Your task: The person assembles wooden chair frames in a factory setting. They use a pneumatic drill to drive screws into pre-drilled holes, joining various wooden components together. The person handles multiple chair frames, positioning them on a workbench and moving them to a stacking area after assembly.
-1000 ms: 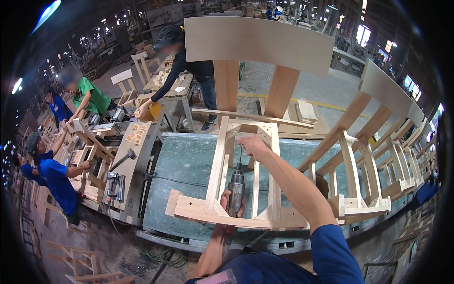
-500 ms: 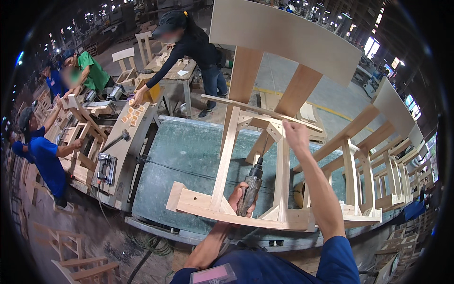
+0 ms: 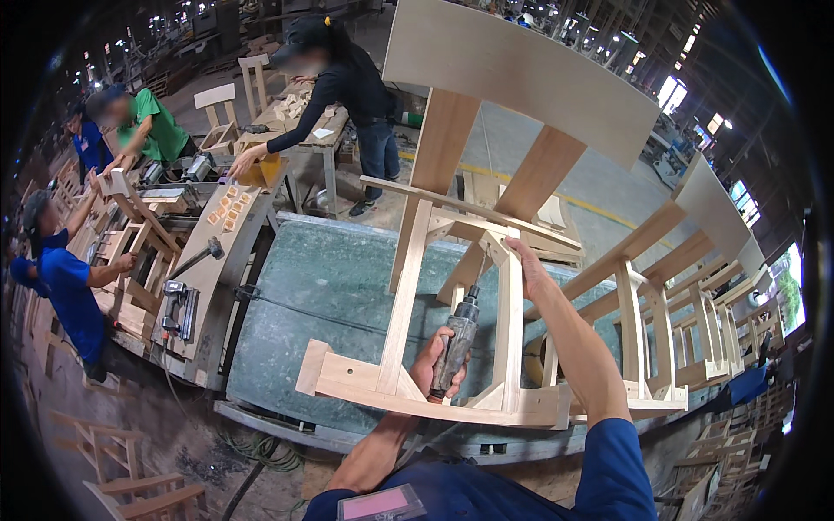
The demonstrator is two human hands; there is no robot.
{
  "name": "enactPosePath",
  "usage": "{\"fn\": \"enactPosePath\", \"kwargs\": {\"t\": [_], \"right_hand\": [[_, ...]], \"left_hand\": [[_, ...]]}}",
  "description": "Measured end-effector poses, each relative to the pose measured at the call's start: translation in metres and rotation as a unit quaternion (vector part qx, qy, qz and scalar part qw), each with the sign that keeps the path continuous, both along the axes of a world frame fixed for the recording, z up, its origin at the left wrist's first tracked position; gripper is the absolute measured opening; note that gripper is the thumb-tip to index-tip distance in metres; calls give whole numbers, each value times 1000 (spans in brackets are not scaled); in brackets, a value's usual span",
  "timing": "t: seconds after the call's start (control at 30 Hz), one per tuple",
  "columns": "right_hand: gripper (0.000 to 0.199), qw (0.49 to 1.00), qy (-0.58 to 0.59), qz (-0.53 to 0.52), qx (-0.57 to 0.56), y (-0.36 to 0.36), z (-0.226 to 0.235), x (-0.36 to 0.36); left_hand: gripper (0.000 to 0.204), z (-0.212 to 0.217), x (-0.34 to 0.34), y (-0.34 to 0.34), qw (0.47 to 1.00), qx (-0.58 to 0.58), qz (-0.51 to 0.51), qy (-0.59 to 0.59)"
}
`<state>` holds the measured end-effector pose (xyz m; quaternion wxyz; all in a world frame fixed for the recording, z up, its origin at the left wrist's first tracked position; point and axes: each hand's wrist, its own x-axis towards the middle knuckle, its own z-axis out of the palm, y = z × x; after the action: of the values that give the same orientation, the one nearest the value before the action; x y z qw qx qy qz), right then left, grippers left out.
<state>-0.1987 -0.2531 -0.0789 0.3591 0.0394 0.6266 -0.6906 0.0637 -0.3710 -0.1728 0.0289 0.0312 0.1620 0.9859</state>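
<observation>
A pale wooden chair frame with a wide curved backrest lies in front of me. My left hand is closed around a dark power screwdriver, reaching up inside the seat frame. Its long bit points away from me at a wooden corner block at the far right inside corner; whether it touches a screw is too small to tell. Around that same corner, by the side rail, my right hand is wrapped with its fingers partly hidden behind the wood.
The chair frame rests over a green-topped table. More chair frames stand in a row to the right. On the left bench lie a hammer, a nail gun and small wood blocks. Co-workers work at the left and far side.
My right hand has slid down from the top of the far right corner to grip its side. The screwdriver stays inside the frame. A co-worker's hand has moved off the small blocks.
</observation>
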Motion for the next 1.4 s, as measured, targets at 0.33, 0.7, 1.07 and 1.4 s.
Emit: {"fn": "enactPosePath", "kwargs": {"t": [0.33,0.7,1.07,1.4], "right_hand": [[50,996,66,-57,-5,-17,-6,14],[52,997,55,-55,-4,-9,-9,12],[50,997,50,-59,5,-10,-3,16],[51,996,54,-65,-4,-11,-8,14]], "left_hand": [[28,-4,-12,-1,1000,13,-3,19],[26,-4,-21,5,1000,0,1,12],[27,4,-23,15,1000,-2,12,-5],[28,-1,-27,17,1000,11,10,13]]}}
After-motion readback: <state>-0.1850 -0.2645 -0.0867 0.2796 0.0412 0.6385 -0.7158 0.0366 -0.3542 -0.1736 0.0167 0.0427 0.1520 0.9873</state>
